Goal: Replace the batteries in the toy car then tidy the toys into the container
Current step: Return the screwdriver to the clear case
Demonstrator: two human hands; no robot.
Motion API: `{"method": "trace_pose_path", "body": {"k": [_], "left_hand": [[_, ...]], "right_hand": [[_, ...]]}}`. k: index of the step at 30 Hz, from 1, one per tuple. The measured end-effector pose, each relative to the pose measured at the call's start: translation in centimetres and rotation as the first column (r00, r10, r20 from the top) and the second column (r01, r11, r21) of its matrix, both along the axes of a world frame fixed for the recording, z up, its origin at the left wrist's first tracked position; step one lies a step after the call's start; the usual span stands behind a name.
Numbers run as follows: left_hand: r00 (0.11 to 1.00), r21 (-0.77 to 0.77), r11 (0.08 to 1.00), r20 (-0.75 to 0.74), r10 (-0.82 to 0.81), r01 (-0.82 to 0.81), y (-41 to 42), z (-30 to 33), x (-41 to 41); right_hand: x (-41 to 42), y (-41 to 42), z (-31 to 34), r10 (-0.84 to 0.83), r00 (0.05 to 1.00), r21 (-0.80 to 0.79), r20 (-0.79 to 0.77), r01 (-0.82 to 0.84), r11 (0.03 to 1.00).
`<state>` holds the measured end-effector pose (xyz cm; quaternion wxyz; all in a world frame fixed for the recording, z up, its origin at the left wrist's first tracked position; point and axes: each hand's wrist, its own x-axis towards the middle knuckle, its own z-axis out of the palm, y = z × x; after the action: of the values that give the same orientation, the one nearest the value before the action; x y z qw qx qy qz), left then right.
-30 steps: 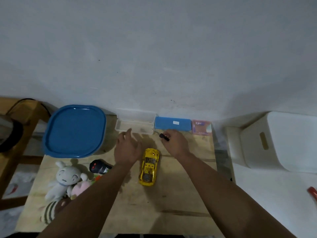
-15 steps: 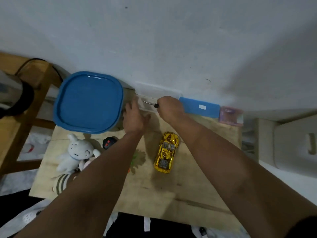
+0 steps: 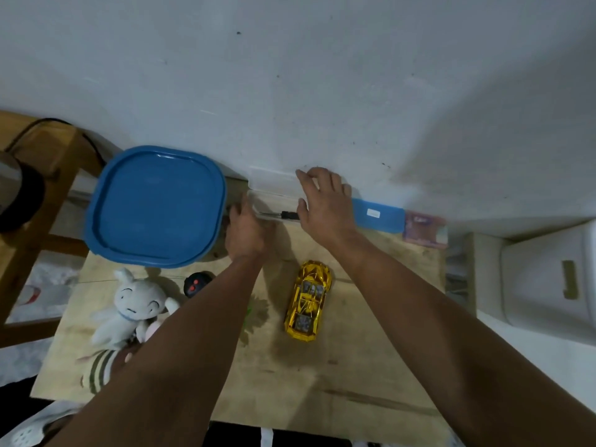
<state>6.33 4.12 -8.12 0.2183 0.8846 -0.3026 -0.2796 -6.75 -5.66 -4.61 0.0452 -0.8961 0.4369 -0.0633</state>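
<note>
The yellow toy car (image 3: 308, 301) lies on the wooden table (image 3: 322, 382), apart from both hands. At the wall stands a clear plastic box (image 3: 272, 188) with its lid up. A black-handled screwdriver (image 3: 283, 215) lies inside it. My right hand (image 3: 325, 201) is spread over the box's right end, fingers straight, holding nothing. My left hand (image 3: 246, 230) rests against the box's left end, by the screwdriver's tip. A round container with a blue lid (image 3: 154, 204) sits at the back left. A white plush (image 3: 129, 304), a striped plush (image 3: 96, 366) and a black remote (image 3: 196, 283) lie at front left.
A flat blue box (image 3: 377, 214) and a pink pack (image 3: 425, 229) line the wall to the right of my right hand. A white plastic stool (image 3: 548, 279) stands beyond the table's right edge. A wooden chair frame (image 3: 38, 175) is at the left.
My right hand carried the screwdriver left to the clear box, let go of it there and spread open. My left hand went to the box's left end. The view tilted down.
</note>
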Motion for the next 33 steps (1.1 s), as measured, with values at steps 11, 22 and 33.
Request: {"method": "trace_pose_path", "body": {"k": [11,22,33], "left_hand": [[0.994,-0.057,0.995,-0.079,0.076,-0.081,-0.1,-0.2,0.2],[0.960,0.172,0.951,0.067,-0.272,0.257,0.5,-0.9,0.8],[0.959,-0.214,0.939,0.156,-0.238,0.268,6.6,8.7,3.0]], "right_hand": [[1.1,0.0,-0.4,0.067,0.992,0.097,-0.104,-0.057,0.994],[0.5,3.5,-2.2,0.141,0.956,0.240,-0.258,-0.078,0.968],[4.1,3.3,3.6,0.085,0.976,0.347,-0.200,-0.011,0.938]]}}
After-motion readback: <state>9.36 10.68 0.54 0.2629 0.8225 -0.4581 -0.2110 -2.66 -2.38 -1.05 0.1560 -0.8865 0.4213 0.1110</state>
